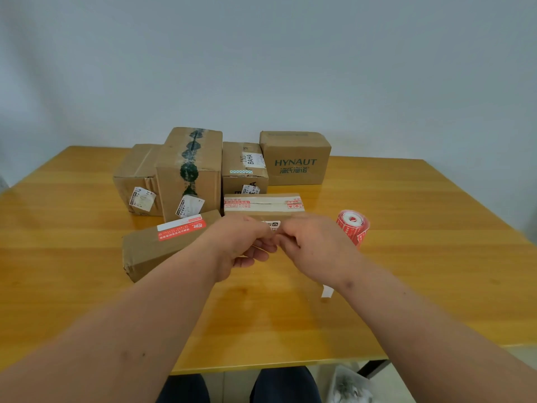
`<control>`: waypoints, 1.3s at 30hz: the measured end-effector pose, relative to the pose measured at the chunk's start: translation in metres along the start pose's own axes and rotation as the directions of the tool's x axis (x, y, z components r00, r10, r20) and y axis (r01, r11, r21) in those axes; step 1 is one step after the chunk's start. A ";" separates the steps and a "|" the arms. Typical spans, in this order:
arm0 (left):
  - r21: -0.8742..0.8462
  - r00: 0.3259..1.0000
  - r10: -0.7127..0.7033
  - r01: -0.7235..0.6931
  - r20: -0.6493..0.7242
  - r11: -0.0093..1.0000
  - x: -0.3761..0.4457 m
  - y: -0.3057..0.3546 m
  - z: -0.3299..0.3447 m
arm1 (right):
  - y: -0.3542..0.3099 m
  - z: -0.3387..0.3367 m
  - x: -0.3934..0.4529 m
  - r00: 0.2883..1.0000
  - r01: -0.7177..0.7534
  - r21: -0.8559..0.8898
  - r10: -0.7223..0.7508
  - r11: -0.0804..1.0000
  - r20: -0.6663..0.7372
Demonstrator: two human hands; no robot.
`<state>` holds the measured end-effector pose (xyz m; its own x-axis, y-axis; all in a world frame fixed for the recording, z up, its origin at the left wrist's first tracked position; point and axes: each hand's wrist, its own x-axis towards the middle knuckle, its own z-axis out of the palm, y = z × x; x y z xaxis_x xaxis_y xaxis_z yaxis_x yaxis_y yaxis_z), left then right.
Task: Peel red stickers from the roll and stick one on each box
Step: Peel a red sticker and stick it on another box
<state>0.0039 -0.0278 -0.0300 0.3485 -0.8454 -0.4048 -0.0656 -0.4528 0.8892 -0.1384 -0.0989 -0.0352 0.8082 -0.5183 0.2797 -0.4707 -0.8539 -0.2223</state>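
Head view only. Hands meet at centre of the wooden table (406,199), just in front of the boxes. Left hand (238,245) has fingers curled, fingertips against those of the right hand (313,242), whose fingers are also curled inward; both seem to pinch something small between them, but it is hidden and I cannot tell what. White paper strip (327,290) pokes out below the right wrist at 5 o'clock.

Sticker roll (353,226), red with white core, lies on its side at 3 o'clock of the hands, near but apart from them.

Six cardboard boxes cluster from 10 to 1 o'clock. Flat box (162,245) at 9 o'clock carries a red and white label on top; the left wrist overlaps its near end. Low box (263,206) at 12 o'clock shows red-printed tape. Behind stand the tall box (190,170) with dark green tape, the left rear box (136,178), the middle box (244,164) with white labels, and the HYNAUT box (295,158).

Knees in dark trousers (286,385) show under the table edge at 6 o'clock.
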 end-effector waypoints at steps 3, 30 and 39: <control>-0.032 0.989 0.087 -0.091 -0.117 0.995 0.002 -0.004 -0.006 | 0.002 -0.006 0.002 0.997 -0.083 0.108 0.083 0.991 0.006; 0.163 0.974 0.221 -0.225 0.044 0.961 0.003 -0.002 -0.019 | 0.018 -0.010 0.017 0.910 -0.405 0.550 0.383 0.730 0.161; 0.498 0.959 0.277 -0.211 -0.063 0.841 0.024 0.019 -0.027 | 0.016 -0.001 0.039 0.921 -0.351 0.410 0.390 0.842 -0.011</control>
<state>0.0363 -0.0492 -0.0175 0.3745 -0.9183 -0.1282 -0.5944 -0.3439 0.7269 -0.1146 -0.1328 -0.0270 0.5569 -0.8105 0.1817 -0.5349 -0.5173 -0.6680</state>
